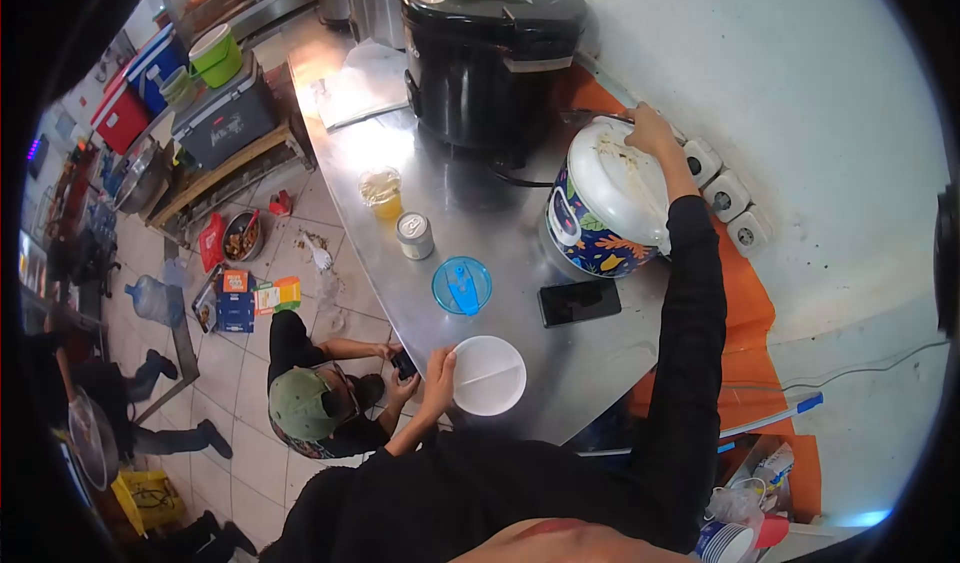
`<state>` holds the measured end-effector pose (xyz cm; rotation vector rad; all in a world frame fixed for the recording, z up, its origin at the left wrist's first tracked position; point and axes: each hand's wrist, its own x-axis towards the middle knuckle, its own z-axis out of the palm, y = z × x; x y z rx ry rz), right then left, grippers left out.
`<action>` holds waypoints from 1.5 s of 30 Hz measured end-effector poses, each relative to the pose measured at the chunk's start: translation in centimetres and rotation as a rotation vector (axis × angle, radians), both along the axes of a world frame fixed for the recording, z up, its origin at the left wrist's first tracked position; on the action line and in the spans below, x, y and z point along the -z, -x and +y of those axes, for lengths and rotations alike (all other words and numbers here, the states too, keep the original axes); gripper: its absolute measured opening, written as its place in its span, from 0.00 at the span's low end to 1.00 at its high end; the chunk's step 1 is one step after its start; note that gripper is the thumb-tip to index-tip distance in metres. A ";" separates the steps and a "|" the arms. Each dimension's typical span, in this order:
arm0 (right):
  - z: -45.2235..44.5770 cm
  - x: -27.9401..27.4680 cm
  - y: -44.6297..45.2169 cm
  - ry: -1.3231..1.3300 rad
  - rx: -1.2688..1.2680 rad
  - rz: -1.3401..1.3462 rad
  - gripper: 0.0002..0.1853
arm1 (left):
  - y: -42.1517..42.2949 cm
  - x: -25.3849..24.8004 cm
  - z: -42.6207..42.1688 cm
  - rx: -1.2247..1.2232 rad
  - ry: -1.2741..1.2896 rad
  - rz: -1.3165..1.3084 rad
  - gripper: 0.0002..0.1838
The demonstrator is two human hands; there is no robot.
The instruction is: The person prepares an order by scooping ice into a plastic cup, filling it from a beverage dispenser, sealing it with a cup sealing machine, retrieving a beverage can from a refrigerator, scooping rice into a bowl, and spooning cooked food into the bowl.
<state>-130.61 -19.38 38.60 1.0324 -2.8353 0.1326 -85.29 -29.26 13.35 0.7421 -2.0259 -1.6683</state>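
Note:
My left hand [438,385] pinches the rim of a round white bowl [492,388], which has a dividing line across its middle. My right hand [650,131] is curled over the far side of a white lid [612,178] with bits of food stuck on it. Under that lid is a rice cooker [605,253] with a dark blue, leafy colourful pattern. The exact grip of the right fingertips is partly hidden. A dark phone [579,303] lies in front of the cooker. Left of it is a cup with a blue lid [462,285].
A can [414,235] and a cup of yellow liquid [383,193] stand near the left edge of the metal table [500,208]. A large black cooker [490,83] is behind. Sockets [727,193] line the wall. A person in a green cap [303,403] is low beside the table.

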 end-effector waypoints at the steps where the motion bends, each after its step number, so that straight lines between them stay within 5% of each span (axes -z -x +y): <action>1: -0.2 0.1 0.4 -0.008 -0.028 0.005 0.24 | 0.0 0.1 0.0 0.006 -0.009 0.005 0.16; 6: 0.8 -0.5 -0.1 0.047 -0.074 0.116 0.22 | 0.1 -0.1 -0.2 0.012 0.015 0.024 0.16; 14: 9.7 -7.1 -9.1 0.600 0.019 0.417 0.25 | 0.3 -0.5 -0.5 0.050 -0.028 0.032 0.16; 20: 15.6 -4.7 -13.5 0.857 0.176 0.583 0.24 | -0.1 -1.1 -2.3 0.333 -0.018 -0.203 0.21; 21: 16.2 -4.1 -13.9 0.920 0.189 0.596 0.25 | 0.2 3.1 -3.1 0.522 -0.047 -0.240 0.22; 25: 17.2 -3.1 -16.2 1.007 0.227 0.607 0.26 | -0.3 0.6 -2.4 0.451 0.025 -0.313 0.23; 32: 16.6 -4.8 -20.6 0.844 0.334 0.632 0.25 | -1.3 -1.9 -0.7 0.417 -0.207 -0.183 0.27; 34: 15.4 -6.6 -24.0 0.770 0.367 0.524 0.23 | -1.3 -2.3 -0.4 0.413 -0.248 -0.091 0.27; 36: 13.4 -9.0 -27.2 0.373 0.447 0.047 0.22 | -1.9 -4.2 -0.3 0.443 -0.574 -0.231 0.28; 40: 8.5 -13.1 -28.0 0.169 -0.158 -0.131 0.17 | -3.6 -6.3 0.3 0.396 -0.851 -0.277 0.31; 42: 5.9 -13.1 -24.6 0.311 -0.425 -0.064 0.14 | -5.1 -7.1 -0.5 0.405 -0.871 -0.357 0.32; 44: 2.7 -14.8 -22.8 0.049 -0.314 0.095 0.13 | -7.4 -3.9 -2.4 0.426 -0.865 -0.181 0.31; 45: 1.1 -14.8 -22.0 -0.099 -0.207 0.222 0.13 | -7.9 -7.1 -2.9 0.295 -0.903 -0.232 0.32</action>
